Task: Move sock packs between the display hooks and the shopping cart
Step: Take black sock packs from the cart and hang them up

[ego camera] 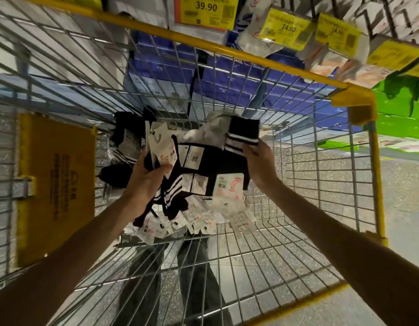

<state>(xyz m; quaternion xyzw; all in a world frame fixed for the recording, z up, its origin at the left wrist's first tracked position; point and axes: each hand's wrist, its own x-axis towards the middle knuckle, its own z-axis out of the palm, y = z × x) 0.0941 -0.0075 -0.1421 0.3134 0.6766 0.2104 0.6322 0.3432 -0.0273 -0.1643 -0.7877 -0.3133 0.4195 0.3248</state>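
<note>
Nearest the camera, two bare forearms are reaching down into the wire shopping cart (297,231), whose basket is showing grey mesh and a yellow rim. Left hand (145,182) is closing its fingers around a bundle of sock packs (203,170), thumb pressing on a white header card at the bundle's left end. Right hand (260,161) is clamping the bundle's right end, fingers lying on a black sock cuff with white stripes. Bundle is hanging between both hands above the cart floor; black socks, barcode labels and white cards are fanning out beneath it. More loose packs (123,147) are lying on the cart floor just left of and beyond the left hand. A yellow plastic flap (55,184) is sitting against the cart's left wall. Beyond the far rim, blue boxes (227,81) are showing through the mesh, and yellow price tags (206,10) are hanging in front of further packs on the display (250,36) at far right.
</note>
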